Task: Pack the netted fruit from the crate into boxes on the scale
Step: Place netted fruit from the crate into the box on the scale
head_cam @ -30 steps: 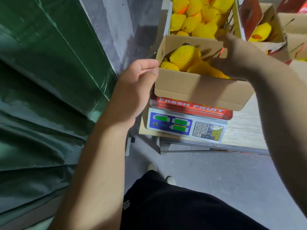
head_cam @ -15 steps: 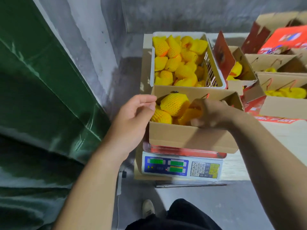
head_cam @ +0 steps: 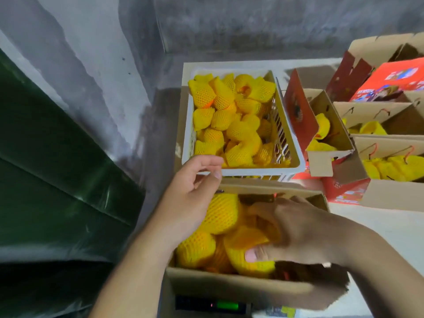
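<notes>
An open cardboard box stands on the scale, holding several fruits in yellow foam netting. My right hand is inside the box, its fingers and thumb closed on one netted fruit. My left hand hovers at the box's far left corner, fingers loosely curled and holding nothing, just below the rim of the white plastic crate. The crate behind the box is full of netted fruit.
Several open cardboard boxes with red printed flaps stand to the right, some holding netted fruit. A green tarp covers the left side. A grey concrete wall rises behind the crate.
The view has tilted up and closer. My left hand rose from the box's left wall toward the crate rim. My right hand stayed in the box on a netted fruit.
</notes>
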The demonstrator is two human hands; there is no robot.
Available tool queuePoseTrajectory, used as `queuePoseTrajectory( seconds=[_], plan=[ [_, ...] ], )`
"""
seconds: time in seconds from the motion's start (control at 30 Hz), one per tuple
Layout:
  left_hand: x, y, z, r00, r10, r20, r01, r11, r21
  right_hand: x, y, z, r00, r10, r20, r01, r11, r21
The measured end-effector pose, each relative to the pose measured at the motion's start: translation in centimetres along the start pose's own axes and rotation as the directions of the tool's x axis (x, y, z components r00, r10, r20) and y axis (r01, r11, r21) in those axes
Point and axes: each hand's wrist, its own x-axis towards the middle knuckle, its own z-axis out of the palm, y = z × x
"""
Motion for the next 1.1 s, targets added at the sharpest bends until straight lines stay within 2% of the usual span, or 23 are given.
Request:
queuePoseTrajectory(
  seconds=[0.03, 0.07, 0.13, 0.17, 0.27, 0.37, 0.47, 0.57, 0.63, 0.7, 0.77, 0.8, 0.83, 0.87, 0.9, 0.97, 1.03, 1.1],
  plan=[
    [1.2, -0.1, 0.4, 1.000, -0.002, -0.019, 0.003, 1.000, 0.029, 0.6, 0.4, -1.4, 0.999, -0.052, -0.005, 0.052, 0.995, 0.080],
    [2.5, -0.2, 0.7, 0.999, 0.001, -0.038, 0.002, 0.997, 0.073, 1.5, 0.9, -3.2, 0.997, -0.081, -0.006, 0.080, 0.968, 0.239],
    [5.3, -0.3, 1.5, 0.999, 0.014, -0.034, -0.007, 0.978, 0.209, 4.1, 2.5, -6.7, 0.995, -0.097, -0.017, 0.092, 0.854, 0.512],
    [6.9, -0.3, 1.9, 1.000, 0.021, -0.013, -0.016, 0.958, 0.288, 5.9, 3.7, -8.3, 0.996, -0.073, -0.053, 0.090, 0.842, 0.532],
    [13.1, -0.8, 2.4, 1.000, 0.000, 0.014, -0.006, 0.905, 0.425, 13.5, 8.0, -12.4, 0.958, 0.018, -0.287, 0.058, 0.966, 0.252],
    [19.2, -2.3, 2.5, 0.997, -0.075, -0.002, 0.068, 0.882, 0.466, 22.7, 12.8, -16.0, 0.863, 0.158, -0.481, -0.179, 0.984, 0.002],
    [22.2, -5.0, 3.3, 0.987, -0.161, -0.015, 0.148, 0.860, 0.488, 29.0, 17.5, -18.1, 0.850, 0.268, -0.453, -0.383, 0.906, -0.181],
    [22.0, -7.5, 4.1, 0.973, -0.230, 0.003, 0.190, 0.809, 0.556, 31.8, 20.6, -16.8, 0.842, 0.266, -0.470, -0.466, 0.797, -0.384],
    [21.6, -8.1, 4.1, 0.963, -0.267, 0.026, 0.209, 0.805, 0.555, 32.9, 21.2, -16.0, 0.803, 0.244, -0.543, -0.503, 0.766, -0.400],
    [21.5, -8.3, 3.8, 0.967, -0.254, 0.009, 0.208, 0.810, 0.548, 33.2, 21.5, -15.9, 0.779, 0.234, -0.582, -0.508, 0.779, -0.367],
    [21.5, -8.0, 3.5, 0.977, -0.211, -0.019, 0.188, 0.827, 0.529, 32.1, 21.4, -16.5, 0.767, 0.251, -0.591, -0.477, 0.838, -0.264],
    [21.7, -7.5, 3.5, 0.982, -0.185, -0.042, 0.182, 0.851, 0.493, 31.2, 20.9, -17.0, 0.752, 0.263, -0.605, -0.428, 0.892, -0.144],
    [21.8, -6.9, 3.5, 0.984, -0.159, -0.078, 0.177, 0.887, 0.427, 30.0, 20.1, -17.3, 0.738, 0.293, -0.608, -0.324, 0.944, 0.062],
    [21.8, -6.0, 3.4, 0.983, -0.134, -0.123, 0.168, 0.928, 0.332, 28.4, 18.5, -17.5, 0.743, 0.334, -0.579, -0.159, 0.930, 0.333],
    [21.6, -4.9, 3.5, 0.980, -0.111, -0.165, 0.147, 0.963, 0.226, 26.4, 16.4, -17.5, 0.775, 0.359, -0.520, 0.006, 0.819, 0.574],
    [20.6, -2.6, 3.5, 0.985, -0.045, -0.167, 0.055, 0.997, 0.056, 21.7, 12.1, -16.6, 0.893, 0.299, -0.337, 0.134, 0.540, 0.831],
    [18.3, -0.8, 3.6, 0.994, 0.078, -0.081, -0.080, 0.996, -0.032, 16.8, 8.5, -14.2, 0.969, 0.115, -0.218, 0.169, 0.331, 0.928],
    [15.3, 0.1, 3.7, 0.980, 0.196, -0.031, -0.196, 0.981, 0.000, 12.8, 5.7, -11.7, 0.977, 0.026, -0.212, 0.201, 0.235, 0.951]
  ],
)
